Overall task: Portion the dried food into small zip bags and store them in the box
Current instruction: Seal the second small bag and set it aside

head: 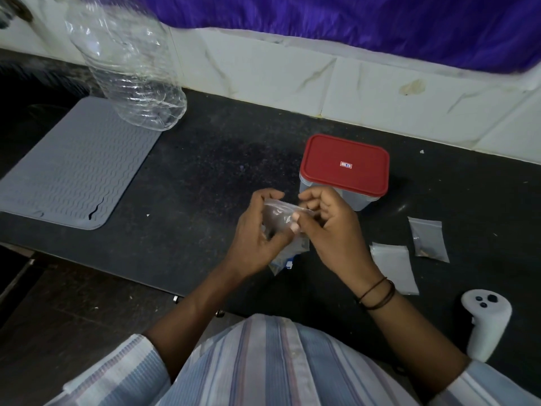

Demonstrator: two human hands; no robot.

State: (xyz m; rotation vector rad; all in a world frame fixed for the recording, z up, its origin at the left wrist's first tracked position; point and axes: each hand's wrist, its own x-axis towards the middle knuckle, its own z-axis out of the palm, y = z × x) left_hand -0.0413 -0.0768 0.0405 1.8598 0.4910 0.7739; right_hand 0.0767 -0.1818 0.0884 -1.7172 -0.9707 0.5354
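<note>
Both hands hold one small clear zip bag above the black counter. My left hand grips its left side and my right hand pinches its top edge on the right. Under my hands lies another clear packet with a blue mark. The box stands just behind my right hand, clear-walled with its red lid closed. To the right lie two more zip bags: one with a little dark dried food in its bottom corner, and one that looks empty.
A grey ribbed mat lies at the left. A big clear plastic bottle stands on its far corner. A white hand controller rests at the counter's front right edge. White tiles and purple cloth back the counter.
</note>
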